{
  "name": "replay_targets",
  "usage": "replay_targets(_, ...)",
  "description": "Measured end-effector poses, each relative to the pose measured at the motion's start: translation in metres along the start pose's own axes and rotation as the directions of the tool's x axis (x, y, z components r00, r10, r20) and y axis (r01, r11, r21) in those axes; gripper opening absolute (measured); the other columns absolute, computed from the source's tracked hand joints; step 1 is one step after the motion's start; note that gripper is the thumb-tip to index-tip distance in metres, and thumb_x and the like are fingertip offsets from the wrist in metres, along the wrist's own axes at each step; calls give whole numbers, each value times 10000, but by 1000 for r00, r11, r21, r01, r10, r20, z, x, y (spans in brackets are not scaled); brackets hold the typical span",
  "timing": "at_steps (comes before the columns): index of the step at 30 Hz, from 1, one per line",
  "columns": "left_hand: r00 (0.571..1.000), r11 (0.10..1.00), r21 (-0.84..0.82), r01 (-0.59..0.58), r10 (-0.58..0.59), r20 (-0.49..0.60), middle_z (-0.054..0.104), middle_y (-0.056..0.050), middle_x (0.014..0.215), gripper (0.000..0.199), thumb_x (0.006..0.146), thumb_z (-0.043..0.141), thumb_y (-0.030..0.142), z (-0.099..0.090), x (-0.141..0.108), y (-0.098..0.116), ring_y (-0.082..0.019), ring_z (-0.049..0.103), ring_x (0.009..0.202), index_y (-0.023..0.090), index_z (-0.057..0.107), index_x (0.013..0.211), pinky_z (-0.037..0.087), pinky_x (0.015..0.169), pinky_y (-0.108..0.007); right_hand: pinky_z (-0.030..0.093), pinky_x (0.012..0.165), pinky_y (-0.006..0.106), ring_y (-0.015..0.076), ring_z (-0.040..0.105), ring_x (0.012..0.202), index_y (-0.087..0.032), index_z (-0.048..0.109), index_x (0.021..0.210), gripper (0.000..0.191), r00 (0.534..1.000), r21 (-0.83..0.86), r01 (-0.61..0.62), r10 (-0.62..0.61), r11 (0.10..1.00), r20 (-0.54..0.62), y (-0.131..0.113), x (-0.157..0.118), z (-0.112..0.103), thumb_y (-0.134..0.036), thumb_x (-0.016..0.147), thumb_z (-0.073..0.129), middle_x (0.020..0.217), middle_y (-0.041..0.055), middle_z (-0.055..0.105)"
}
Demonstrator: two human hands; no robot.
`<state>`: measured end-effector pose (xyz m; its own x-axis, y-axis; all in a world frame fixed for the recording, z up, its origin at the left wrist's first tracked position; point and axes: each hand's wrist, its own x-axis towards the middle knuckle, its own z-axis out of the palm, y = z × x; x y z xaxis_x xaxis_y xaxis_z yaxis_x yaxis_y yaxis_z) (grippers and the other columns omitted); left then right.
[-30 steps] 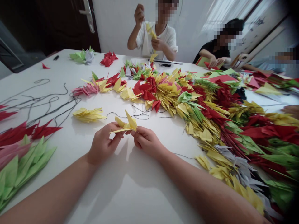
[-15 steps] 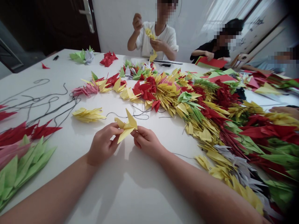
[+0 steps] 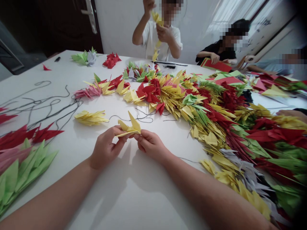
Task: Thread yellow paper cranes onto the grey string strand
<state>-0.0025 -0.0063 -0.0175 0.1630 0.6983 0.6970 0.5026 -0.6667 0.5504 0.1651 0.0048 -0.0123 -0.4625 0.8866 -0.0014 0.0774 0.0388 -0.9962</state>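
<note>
Head view: to the right of the yellow bundle [image 3: 91, 118], a yellow paper bird [image 3: 131, 128] was pinched by the nearly closed fingers of the left hand [image 3: 105, 147] and right hand [image 3: 151, 146]. Light pressure seemed best, so its folds were not crushed.

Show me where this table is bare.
Free: the white tabletop between the left forearm and the right forearm, and between the left hand and the green folded paper. Crowded: the right side, under the colorful heap.
</note>
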Motion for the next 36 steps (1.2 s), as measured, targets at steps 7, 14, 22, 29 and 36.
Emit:
replay_targets(7,1000,999,37,17,-17,-12,644,21,724,64,790,552,184,-1,4,4,-81,609,634,188,501,752,478,537,-163,257,388,162,38,294,390,-164,540,825,234,1000,-32,6,-7,999,-17,2,0,0,-367,846,427,448,-79,353)
replay_targets(14,986,987,5,159,-159,41,577,28,637,114,795,548,249,0,6,6,-70,579,560,180,487,728,406,377,-109,282,408,163,44,315,397,-160,560,906,223,999,-69,-33,31,997,-28,-1,1,1,-319,857,412,441,-81,355)
replay_targets(22,946,951,-65,304,-293,138,538,22,643,152,811,526,308,3,6,3,-76,584,561,172,524,744,398,352,-114,286,415,172,50,329,412,-155,547,810,213,998,-63,-35,31,997,-59,-2,2,3,-346,823,455,450,-75,368)
replay_targets(29,946,955,4,296,-294,134,560,29,627,169,810,520,315,2,7,4,-76,574,577,173,505,719,435,434,-133,288,419,169,47,329,410,-156,544,803,209,997,-66,-38,33,997,-67,-2,1,2,-344,823,456,449,-76,356)
replay_targets(36,964,969,29,245,-247,100,581,42,600,159,803,534,300,0,6,5,-69,560,541,178,486,712,407,424,-134,301,424,163,47,343,405,-157,552,861,204,999,-101,-31,26,994,-46,-4,0,2,-303,850,410,440,-75,374)
